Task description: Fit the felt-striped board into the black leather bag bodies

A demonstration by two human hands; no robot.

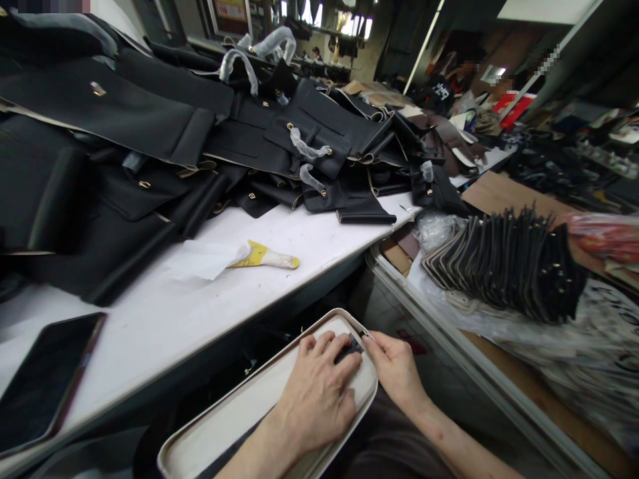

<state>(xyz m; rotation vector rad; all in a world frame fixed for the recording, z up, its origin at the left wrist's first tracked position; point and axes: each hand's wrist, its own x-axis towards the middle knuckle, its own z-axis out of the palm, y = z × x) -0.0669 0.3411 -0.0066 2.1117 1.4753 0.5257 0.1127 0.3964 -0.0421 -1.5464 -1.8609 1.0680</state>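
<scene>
Low in front of me lies a long bag part [239, 412], cream inside, with rounded corners and a raised rim all round. Inside its far right end rests my left hand [319, 386], fingers spread and bent, pressing down beside a small dark patch [352, 346]. My right hand [399, 369] is closed at the right end corner, thumb and fingers pinching the rim. A dark strip [239, 439] runs along the inside under my left forearm. My left palm hides part of the inner face.
Black leather bag pieces [279, 133] are heaped on the white table [279, 229]. A yellow-and-white scraper-like tool [272, 257] lies near paper; a phone [50, 372] is at left. To the right, a bin [449, 332] holds a row of black flaps [509, 266]. People work farther back.
</scene>
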